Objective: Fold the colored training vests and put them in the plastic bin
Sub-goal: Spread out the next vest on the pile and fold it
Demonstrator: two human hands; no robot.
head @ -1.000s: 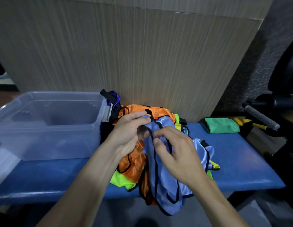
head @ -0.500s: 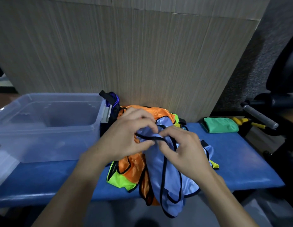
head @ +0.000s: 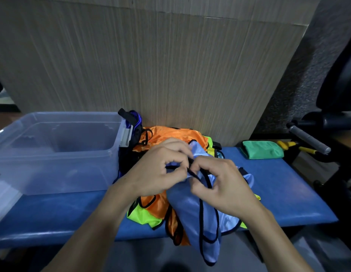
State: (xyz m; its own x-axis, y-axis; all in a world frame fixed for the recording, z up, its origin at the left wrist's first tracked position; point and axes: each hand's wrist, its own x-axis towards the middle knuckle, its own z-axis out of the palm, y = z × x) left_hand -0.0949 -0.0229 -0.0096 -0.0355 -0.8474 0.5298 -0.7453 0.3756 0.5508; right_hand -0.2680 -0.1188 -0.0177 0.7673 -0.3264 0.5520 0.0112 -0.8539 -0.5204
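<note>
A shiny light-blue mesh vest [head: 192,213] carries black piping. The glossy orange vest [head: 170,135] and neon yellow-green vest [head: 142,214] share that black trim. The padded bench top [head: 288,193] is blue, the plastic bin [head: 52,154] translucent clear, the folded cloth [head: 263,150] green, and the wood-grain panel [head: 151,65] beige with fine vertical streaks.

both forearms bare, no sleeves/rings/watch visible.

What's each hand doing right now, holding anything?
Left hand: closed, pinching the black trim of the light blue vest.
Right hand: closed, pinching the same vest's trim.
</note>
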